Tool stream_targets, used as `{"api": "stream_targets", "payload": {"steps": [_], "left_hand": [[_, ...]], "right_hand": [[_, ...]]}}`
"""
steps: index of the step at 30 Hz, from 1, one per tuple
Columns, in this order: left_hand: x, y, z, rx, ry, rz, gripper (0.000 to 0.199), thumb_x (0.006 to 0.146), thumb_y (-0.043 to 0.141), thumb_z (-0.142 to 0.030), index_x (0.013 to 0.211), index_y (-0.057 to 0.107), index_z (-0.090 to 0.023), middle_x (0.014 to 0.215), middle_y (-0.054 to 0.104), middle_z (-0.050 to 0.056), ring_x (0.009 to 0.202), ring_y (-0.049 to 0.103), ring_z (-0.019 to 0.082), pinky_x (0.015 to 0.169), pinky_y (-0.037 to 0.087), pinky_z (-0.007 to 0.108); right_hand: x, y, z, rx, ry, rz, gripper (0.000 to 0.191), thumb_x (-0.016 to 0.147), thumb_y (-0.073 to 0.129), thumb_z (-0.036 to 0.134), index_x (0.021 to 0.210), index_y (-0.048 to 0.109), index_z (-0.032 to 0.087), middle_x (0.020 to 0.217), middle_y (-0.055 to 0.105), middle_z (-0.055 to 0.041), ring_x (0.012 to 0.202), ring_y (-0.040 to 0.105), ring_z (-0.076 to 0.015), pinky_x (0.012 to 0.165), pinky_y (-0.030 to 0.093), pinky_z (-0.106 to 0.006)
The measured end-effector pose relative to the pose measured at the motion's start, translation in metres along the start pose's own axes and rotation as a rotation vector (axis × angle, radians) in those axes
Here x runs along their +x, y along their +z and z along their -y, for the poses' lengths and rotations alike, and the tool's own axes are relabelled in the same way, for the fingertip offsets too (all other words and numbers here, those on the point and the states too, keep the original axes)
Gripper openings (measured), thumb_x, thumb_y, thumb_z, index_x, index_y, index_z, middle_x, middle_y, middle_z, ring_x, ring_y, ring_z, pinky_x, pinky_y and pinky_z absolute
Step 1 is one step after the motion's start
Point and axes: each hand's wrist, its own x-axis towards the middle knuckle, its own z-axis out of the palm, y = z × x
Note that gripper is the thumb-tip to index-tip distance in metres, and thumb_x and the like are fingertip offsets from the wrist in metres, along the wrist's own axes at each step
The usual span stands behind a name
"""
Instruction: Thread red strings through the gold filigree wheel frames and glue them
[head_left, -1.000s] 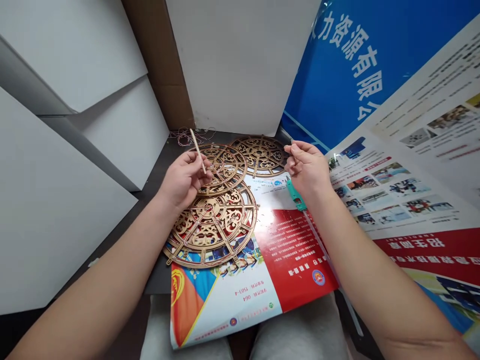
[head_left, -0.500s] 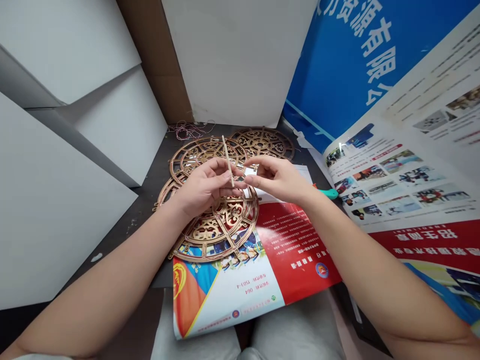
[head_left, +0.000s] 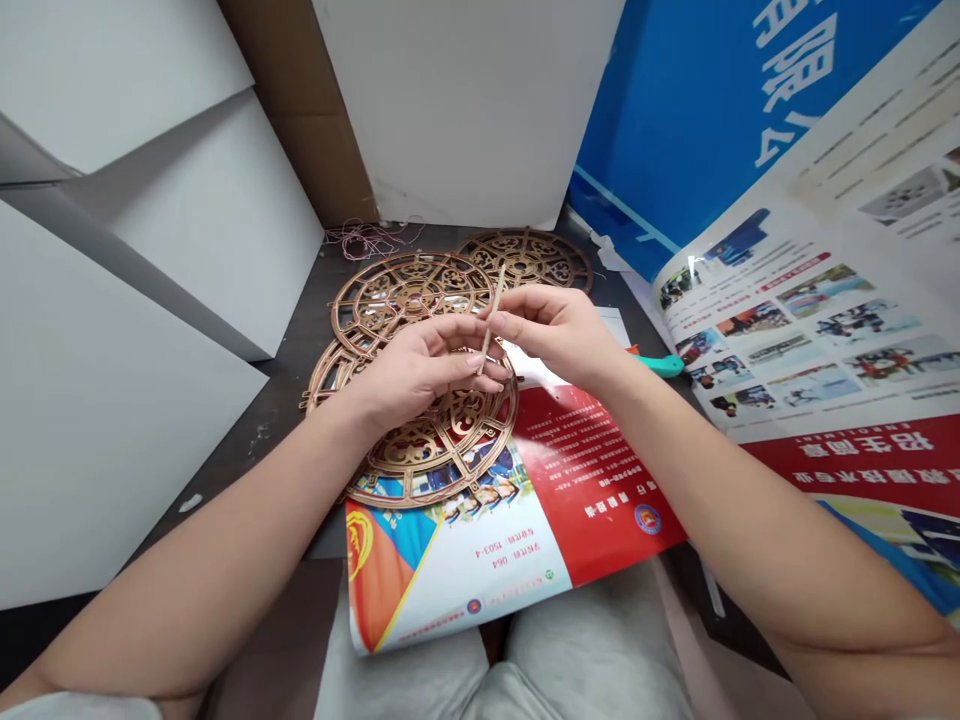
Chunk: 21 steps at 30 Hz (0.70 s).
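Stick: a thin, straight, pale rod, plain along the length you can see; your fingers hide parts of it. The stick (head_left: 500, 285) stands steeply, its upper end leaning a little to your right.
Where it is: up in the air between your two hands, over the area where the wooden discs lie.
Left grip: your left hand (head_left: 424, 365) is clamped on the stick near its lower end, the thumb pressed against the fingers, the palm turned partly upward.
Right grip: your right hand (head_left: 559, 325) has its thumb and forefinger brought close together at the middle of the stick; you cannot tell from here whether they squeeze it or only touch it.
Near disc: under your left hand lies a round openwork disc (head_left: 405, 450), brown, with spokes and curled cutouts.
Middle disc: a similar wheel (head_left: 412, 297) lies beyond it, overlapping its far edge.
Far disc: a darker round (head_left: 555, 265) lies behind your right hand.
Thread: a loose tangle of reddish thread (head_left: 364, 240) sits at the back of the table (head_left: 259, 430).
Poster: a glossy printed sheet (head_left: 607, 480) is under the near disc, its close edge hanging above your lap.
Green handle: a turquoise handle (head_left: 660, 366) shows just beyond your right forearm.
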Motion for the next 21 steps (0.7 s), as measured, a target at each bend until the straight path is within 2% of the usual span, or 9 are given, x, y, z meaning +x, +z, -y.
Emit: {"api": "stream_targets", "payload": {"steps": [4,7,15,21], "left_hand": [[0.0005,0.0009,0.0021,-0.019,-0.055,-0.015,0.034,0.086,0.083,-0.014,0.118,0.073,-0.014,0.102,0.077,0.009,0.089,0.079,0.021,0.080,0.068,0.032],[0.0007,0.0022,0.0022,-0.031,-0.077,-0.053,0.033,0.085,0.085,-0.016,0.114,0.072,-0.014,0.098,0.078,0.008,0.082,0.079,0.021,0.076,0.068,0.032],[0.0001,0.0036,0.0005,-0.029,-0.015,-0.151,0.025,0.088,0.080,-0.015,0.112,0.073,-0.012,0.095,0.080,0.009,0.076,0.079,0.019,0.071,0.068,0.030],[0.0004,0.0061,-0.0002,0.001,-0.028,-0.203,0.021,0.089,0.073,-0.011,0.110,0.076,-0.009,0.100,0.081,0.013,0.075,0.078,0.019,0.070,0.068,0.030]], "right_hand": [[0.0027,0.0007,0.0017,0.059,0.061,-0.133,0.049,0.072,0.091,0.060,0.082,0.068,0.019,0.065,0.058,0.0037,0.054,0.045,-0.0079,0.047,0.035,-0.024],[0.0030,-0.0007,0.0012,0.118,0.111,-0.177,0.050,0.071,0.093,0.059,0.079,0.064,0.019,0.061,0.051,0.0061,0.049,0.036,-0.0058,0.043,0.026,-0.023],[0.0011,-0.0019,-0.0026,0.156,0.089,-0.178,0.046,0.075,0.091,0.055,0.081,0.064,0.020,0.063,0.050,0.0054,0.051,0.040,-0.0065,0.044,0.029,-0.023],[0.0013,-0.0011,-0.0043,0.196,0.070,-0.156,0.047,0.074,0.092,0.055,0.083,0.062,0.021,0.061,0.051,0.0062,0.048,0.039,-0.0062,0.043,0.029,-0.023]]}}
